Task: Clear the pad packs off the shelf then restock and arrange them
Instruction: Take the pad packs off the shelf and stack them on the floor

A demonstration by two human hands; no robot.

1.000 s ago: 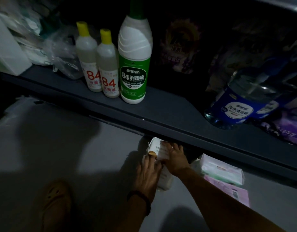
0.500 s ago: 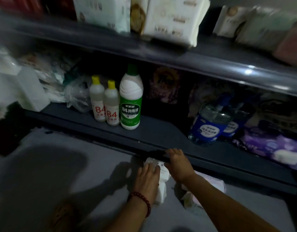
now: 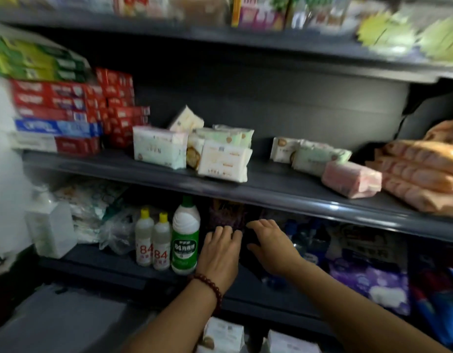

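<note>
Left hand (image 3: 219, 253) and right hand (image 3: 272, 247), both empty with fingers spread, raised side by side before the lower shelf (image 3: 113, 263). Pad packs (image 3: 221, 160) lie loosely on the middle shelf (image 3: 284, 188) (one pink pack (image 3: 350, 178) at right); two more packs (image 3: 224, 333) rest on the floor beneath the forearms. Bleach bottles (image 3: 184, 238) stand just left of the left hand

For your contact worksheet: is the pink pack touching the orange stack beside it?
Touching. The head view shows the pink pack lying against the orange stack, no gap visible.

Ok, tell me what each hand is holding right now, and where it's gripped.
Nothing. The left hand and right hand are both raised, open and empty.
</note>
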